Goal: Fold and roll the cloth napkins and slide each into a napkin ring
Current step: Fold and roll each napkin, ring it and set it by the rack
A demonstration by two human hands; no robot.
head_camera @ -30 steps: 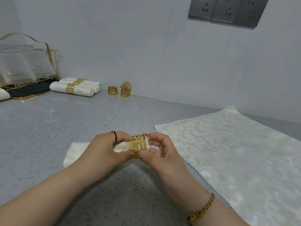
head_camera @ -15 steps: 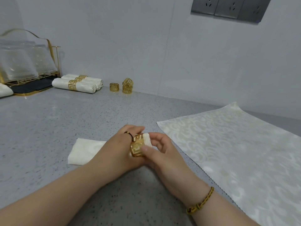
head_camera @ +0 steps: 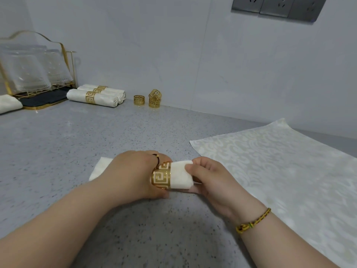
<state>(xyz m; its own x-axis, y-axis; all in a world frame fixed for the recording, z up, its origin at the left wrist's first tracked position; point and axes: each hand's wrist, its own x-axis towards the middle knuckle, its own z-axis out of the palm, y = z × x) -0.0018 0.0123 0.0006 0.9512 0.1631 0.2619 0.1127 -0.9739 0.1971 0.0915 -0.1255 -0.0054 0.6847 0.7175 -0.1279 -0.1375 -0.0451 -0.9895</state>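
Low in the middle of the frame, the person's left hand [head_camera: 133, 175] curls over a rolled white cloth napkin [head_camera: 181, 175], its fingers and thumb closed around the roll right beside a gold metal napkin ring [head_camera: 161, 176] with a cut-out key pattern. The ring sits around the roll, near its right end. The right hand [head_camera: 210, 178] pinches that short end where it sticks out of the ring, thumb on top and fingers curled beneath. The roll's other end shows past the left hand, lying on the grey speckled countertop [head_camera: 77, 144].

A flat cream patterned napkin [head_camera: 280, 167] lies spread at the right of the frame. In the upper left, two finished rolled napkins in gold rings [head_camera: 92, 97] lie side by side beside a gold wire rack of clear plates [head_camera: 34, 74]. Just right of them stand three spare gold rings [head_camera: 139, 100], two of them stacked. A braided yellow bracelet [head_camera: 253, 222] circles the right wrist.
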